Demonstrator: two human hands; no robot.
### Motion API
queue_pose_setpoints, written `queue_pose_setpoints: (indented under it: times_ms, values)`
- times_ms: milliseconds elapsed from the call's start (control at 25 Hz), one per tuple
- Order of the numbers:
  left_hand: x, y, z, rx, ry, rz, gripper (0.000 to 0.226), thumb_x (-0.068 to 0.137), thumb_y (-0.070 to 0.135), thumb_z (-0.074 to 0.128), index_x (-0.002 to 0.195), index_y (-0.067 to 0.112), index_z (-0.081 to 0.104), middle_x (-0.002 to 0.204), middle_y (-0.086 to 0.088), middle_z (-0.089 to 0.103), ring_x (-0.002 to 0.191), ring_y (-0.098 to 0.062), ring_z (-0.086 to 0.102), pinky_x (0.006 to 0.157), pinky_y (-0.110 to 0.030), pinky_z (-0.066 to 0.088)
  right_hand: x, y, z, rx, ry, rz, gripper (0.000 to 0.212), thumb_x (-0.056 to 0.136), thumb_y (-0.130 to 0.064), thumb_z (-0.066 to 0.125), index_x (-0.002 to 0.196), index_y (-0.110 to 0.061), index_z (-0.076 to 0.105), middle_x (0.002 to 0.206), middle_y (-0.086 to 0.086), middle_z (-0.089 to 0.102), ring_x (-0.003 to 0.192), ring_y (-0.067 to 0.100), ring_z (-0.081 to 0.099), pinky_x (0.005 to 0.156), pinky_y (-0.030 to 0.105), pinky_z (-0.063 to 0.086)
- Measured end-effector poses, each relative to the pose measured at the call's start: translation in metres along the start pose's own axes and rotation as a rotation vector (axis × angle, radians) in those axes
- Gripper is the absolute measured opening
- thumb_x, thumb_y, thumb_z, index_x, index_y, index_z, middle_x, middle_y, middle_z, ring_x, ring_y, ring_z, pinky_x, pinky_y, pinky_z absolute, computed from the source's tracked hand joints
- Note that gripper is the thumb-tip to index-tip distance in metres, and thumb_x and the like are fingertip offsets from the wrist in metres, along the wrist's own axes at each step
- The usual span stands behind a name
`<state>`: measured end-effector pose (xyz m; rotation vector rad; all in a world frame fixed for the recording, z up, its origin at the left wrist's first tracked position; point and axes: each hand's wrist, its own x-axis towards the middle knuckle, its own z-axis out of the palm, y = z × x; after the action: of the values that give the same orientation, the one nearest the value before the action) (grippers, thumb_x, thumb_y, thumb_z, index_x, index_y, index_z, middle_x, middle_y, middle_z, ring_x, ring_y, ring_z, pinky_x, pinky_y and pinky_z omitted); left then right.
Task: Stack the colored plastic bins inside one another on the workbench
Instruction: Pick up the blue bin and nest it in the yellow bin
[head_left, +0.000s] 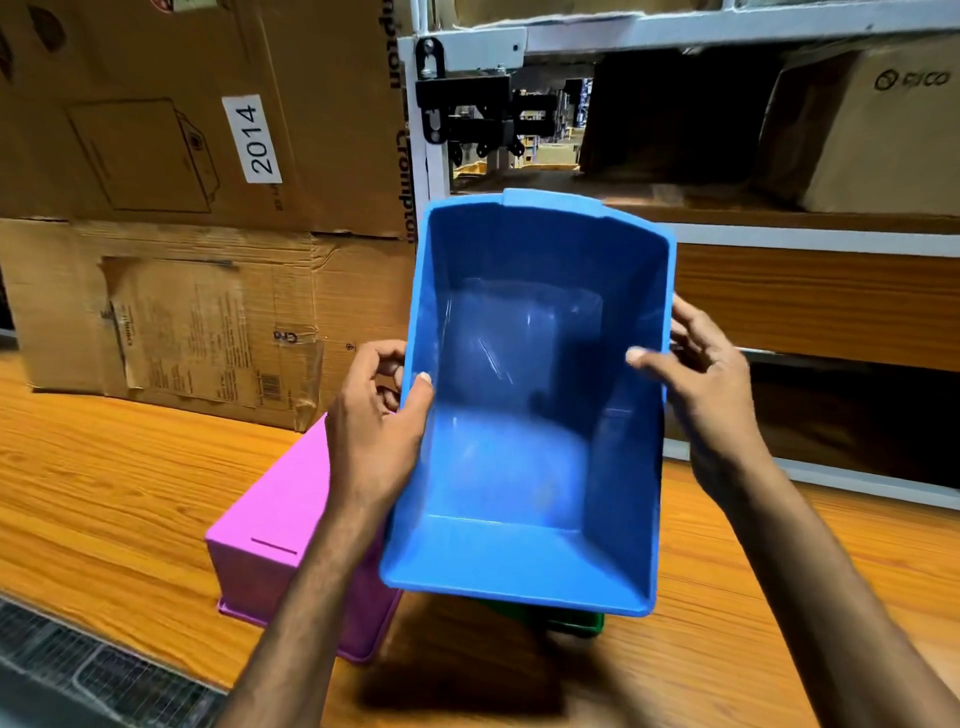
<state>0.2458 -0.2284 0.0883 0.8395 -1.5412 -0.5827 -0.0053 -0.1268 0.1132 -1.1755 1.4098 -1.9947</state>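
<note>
Blue bin (535, 405) is held in the air above the bench (104, 467), open side tilted toward the camera so the bare inside is seen. It is gripped at both long rims. Left hand (379, 431) is closed on the left rim: thumb hooked over the edge to the inside, fingers curled behind the outer wall. Right hand (711, 395) is closed on the right rim the same way, thumb tip pressed on the inner wall, fingers spread behind the outside. Both forearms are seen reaching in from the bottom edge.

Pink bin (275, 535) is seen on the bench, below and left of the blue one, turned upside down with its base up and its rim on the wood. It is partly covered by the left forearm and by the blue bin's lower left corner; whether the two bins touch cannot be told.

Green bin (566, 621) is only glimpsed as a dark green strip under the blue bin's near edge, on the bench. Its orientation cannot be told. A shadow is cast on the wood just in front of it.

Stacked cardboard boxes (182, 208) are stood at the back left of the bench, one labelled 2014. A white shelf rack (779, 239) with more boxes is seen at the back right.
</note>
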Motion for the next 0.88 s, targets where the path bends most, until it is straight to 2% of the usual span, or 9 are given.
queue_pose_setpoints:
  times_ms: [80,240,320,440,520,600,680,760,880]
  values:
    - [0.001,-0.007,-0.003,-0.106,0.022,-0.051,0.023,0.091,0.003,0.069,0.106,0.019,0.063,0.086,0.019,0.065,0.074,0.004,0.059,0.071,-0.018,0.050,-0.020,0.004,-0.005,-0.022,-0.104,0.085,0.069,0.085,0.015,0.064,0.141,-0.025,0.060,0.124,-0.005,0.074,0.113,0.014,0.068,0.087,0.027,0.057]
    - [0.004,-0.024,-0.007,-0.238,0.060,-0.155,0.025,0.094,-0.007,0.064,0.113,0.009,0.059,0.096,0.006,0.066,0.081,0.008,0.064,0.078,-0.012,0.049,-0.048,-0.008,0.002,-0.059,-0.252,0.113,0.082,0.078,0.013,0.072,0.142,-0.037,0.060,0.133,0.007,0.066,0.123,0.028,0.061,0.110,0.052,0.049]
    - [0.002,-0.032,-0.005,-0.244,0.069,-0.187,0.026,0.097,-0.006,0.061,0.115,0.009,0.054,0.099,0.001,0.065,0.085,0.006,0.063,0.079,-0.010,0.048,-0.054,-0.029,0.015,-0.089,-0.288,0.055,0.083,0.078,0.007,0.074,0.143,-0.042,0.058,0.126,0.012,0.059,0.102,0.020,0.059,0.095,0.039,0.056]
    - [-0.001,-0.039,0.004,-0.192,0.043,-0.179,0.026,0.099,-0.002,0.057,0.111,0.020,0.051,0.100,-0.001,0.062,0.087,-0.004,0.060,0.076,-0.010,0.047,-0.069,-0.058,0.036,-0.192,-0.273,-0.068,0.082,0.082,0.013,0.070,0.143,-0.041,0.057,0.111,0.002,0.052,0.081,-0.004,0.047,0.071,0.012,0.044]
    - [-0.001,-0.043,0.009,-0.188,-0.030,-0.245,0.030,0.098,0.002,0.060,0.108,0.029,0.054,0.100,0.003,0.064,0.088,-0.003,0.064,0.080,-0.018,0.052,-0.080,-0.063,0.049,-0.329,-0.276,-0.170,0.083,0.080,0.005,0.072,0.143,-0.045,0.055,0.105,-0.005,0.052,0.082,0.001,0.050,0.071,0.016,0.043]
    - [-0.004,-0.047,0.010,-0.246,-0.075,-0.335,0.031,0.095,0.009,0.066,0.116,0.030,0.059,0.108,0.000,0.068,0.105,-0.022,0.070,0.090,-0.043,0.058,-0.087,-0.062,0.056,-0.463,-0.281,-0.221,0.084,0.077,-0.005,0.071,0.144,-0.052,0.052,0.101,-0.012,0.051,0.085,0.008,0.052,0.074,0.027,0.047]
    - [-0.008,-0.046,0.006,-0.302,-0.083,-0.385,0.034,0.095,0.006,0.067,0.123,0.025,0.060,0.113,-0.002,0.070,0.118,-0.039,0.065,0.097,-0.058,0.055,-0.085,-0.062,0.054,-0.464,-0.274,-0.212,0.083,0.077,-0.003,0.072,0.143,-0.051,0.054,0.100,-0.015,0.050,0.084,0.008,0.051,0.074,0.025,0.046]
    - [-0.009,-0.042,0.003,-0.316,-0.068,-0.398,0.031,0.096,0.003,0.067,0.117,0.025,0.064,0.114,-0.003,0.072,0.117,-0.034,0.068,0.100,-0.059,0.053,-0.077,-0.064,0.044,-0.349,-0.263,-0.176,0.079,0.078,0.010,0.072,0.139,-0.040,0.061,0.102,-0.011,0.051,0.082,0.003,0.048,0.070,0.015,0.041]
    - [-0.012,-0.031,-0.001,-0.363,-0.058,-0.419,0.026,0.093,0.003,0.070,0.111,0.021,0.066,0.107,0.001,0.076,0.094,-0.010,0.073,0.099,-0.050,0.057,-0.061,-0.065,0.022,-0.180,-0.219,-0.079,0.074,0.079,0.021,0.068,0.132,-0.031,0.066,0.110,0.002,0.055,0.086,0.004,0.048,0.074,0.012,0.046]
